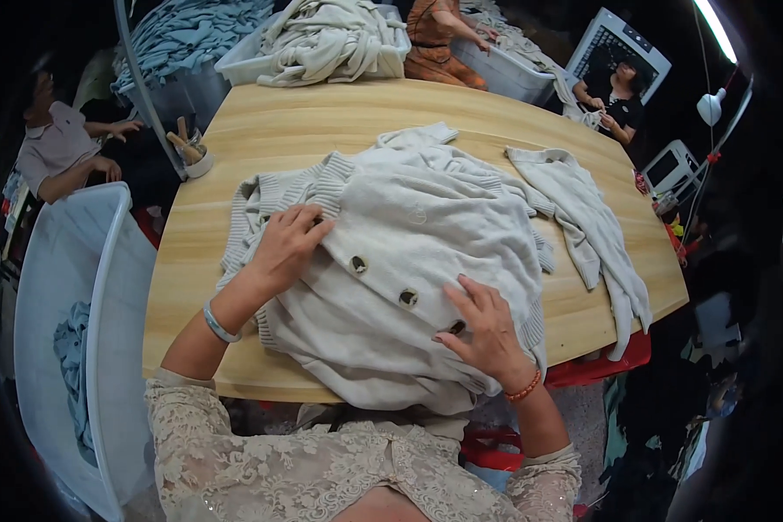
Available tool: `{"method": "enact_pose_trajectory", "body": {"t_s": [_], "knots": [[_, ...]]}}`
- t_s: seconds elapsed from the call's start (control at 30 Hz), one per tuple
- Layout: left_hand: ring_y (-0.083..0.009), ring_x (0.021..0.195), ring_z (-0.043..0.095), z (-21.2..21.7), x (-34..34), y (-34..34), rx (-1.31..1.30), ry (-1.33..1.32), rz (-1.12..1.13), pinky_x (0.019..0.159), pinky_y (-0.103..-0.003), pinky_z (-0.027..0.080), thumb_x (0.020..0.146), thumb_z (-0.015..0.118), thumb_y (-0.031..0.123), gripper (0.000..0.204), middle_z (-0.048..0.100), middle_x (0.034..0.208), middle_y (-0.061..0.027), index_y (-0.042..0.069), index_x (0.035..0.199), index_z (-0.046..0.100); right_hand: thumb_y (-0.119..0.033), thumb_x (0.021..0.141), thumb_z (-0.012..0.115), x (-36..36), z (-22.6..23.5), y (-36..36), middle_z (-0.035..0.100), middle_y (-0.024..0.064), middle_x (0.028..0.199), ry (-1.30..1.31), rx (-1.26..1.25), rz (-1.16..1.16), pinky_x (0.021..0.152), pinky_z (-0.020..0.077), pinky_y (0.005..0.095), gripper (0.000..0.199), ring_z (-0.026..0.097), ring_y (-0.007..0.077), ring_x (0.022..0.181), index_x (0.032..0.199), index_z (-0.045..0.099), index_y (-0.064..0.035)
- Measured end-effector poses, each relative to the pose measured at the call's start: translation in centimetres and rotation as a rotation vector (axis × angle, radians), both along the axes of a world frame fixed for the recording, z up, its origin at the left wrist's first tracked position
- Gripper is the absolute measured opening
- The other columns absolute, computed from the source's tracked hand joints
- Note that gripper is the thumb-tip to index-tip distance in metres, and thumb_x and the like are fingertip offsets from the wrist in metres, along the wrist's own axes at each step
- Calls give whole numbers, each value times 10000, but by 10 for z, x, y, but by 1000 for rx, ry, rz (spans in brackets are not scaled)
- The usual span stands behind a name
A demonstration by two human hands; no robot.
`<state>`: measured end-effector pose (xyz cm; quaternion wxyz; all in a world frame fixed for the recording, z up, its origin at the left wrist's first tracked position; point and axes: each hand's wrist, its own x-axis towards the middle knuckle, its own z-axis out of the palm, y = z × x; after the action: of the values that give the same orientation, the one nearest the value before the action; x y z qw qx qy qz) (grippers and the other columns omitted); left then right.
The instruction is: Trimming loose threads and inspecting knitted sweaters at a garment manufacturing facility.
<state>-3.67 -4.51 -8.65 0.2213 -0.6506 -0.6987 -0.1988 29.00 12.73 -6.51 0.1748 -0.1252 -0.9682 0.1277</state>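
Observation:
A light grey knit cardigan (461,235) lies spread on the wooden table (244,130), with other pale knits beneath and beyond it. Dark buttons run slantwise down its front, among them an upper button (358,264) and a middle button (408,298). My left hand (289,248) is closed at the cardigan's front edge by the ribbed collar, its fingertips at another dark button that they partly cover. Lower down, my right hand (485,329) rests on the knit, fingers apart, with thumb and forefinger either side of a lower button (457,328).
Another pale knit (574,200) lies at the table's right, its sleeve hanging over the edge. A cup of tools (197,163) stands at the left edge. A white bin (104,287) is left of the table. Heaped bins (226,68) and several people are around the far side.

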Motion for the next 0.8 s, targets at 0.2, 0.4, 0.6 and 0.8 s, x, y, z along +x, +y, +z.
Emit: {"method": "enact_pose_trajectory", "body": {"t_s": [0.2, 0.4, 0.6, 0.8], "knots": [[-326, 963, 592, 21, -1, 2, 96, -190, -39, 811, -398, 484, 764, 617, -30, 250, 602, 993, -123, 49, 1001, 625, -132, 767, 702, -2, -8, -15, 487, 167, 1385, 5, 71, -46, 1055, 370, 459, 576, 469, 340, 1258, 1324, 558, -98], [-319, 898, 597, 51, -2, -5, 120, -182, -116, 777, -396, 497, 711, 656, -37, 287, 586, 949, -116, 53, 978, 603, 92, 716, 555, 12, -9, 8, 665, 181, 1089, 295, -13, -252, 824, 528, 439, 484, 658, 373, 959, 1173, 612, -59], [-316, 876, 626, 68, -39, 34, 236, -115, -32, 734, -389, 522, 727, 651, -50, 262, 598, 969, -104, 56, 961, 596, 95, 690, 507, 7, 48, 101, 680, 150, 1056, 261, 243, -481, 836, 518, 449, 498, 652, 360, 998, 1135, 642, -83], [-280, 869, 600, 74, -32, 45, 326, 144, -58, 718, -388, 477, 739, 627, -6, 249, 585, 973, -98, 83, 969, 591, 39, 666, 614, -1, 79, 141, 667, 118, 977, 393, 504, -362, 824, 470, 419, 362, 628, 336, 931, 1002, 647, -89]]}}
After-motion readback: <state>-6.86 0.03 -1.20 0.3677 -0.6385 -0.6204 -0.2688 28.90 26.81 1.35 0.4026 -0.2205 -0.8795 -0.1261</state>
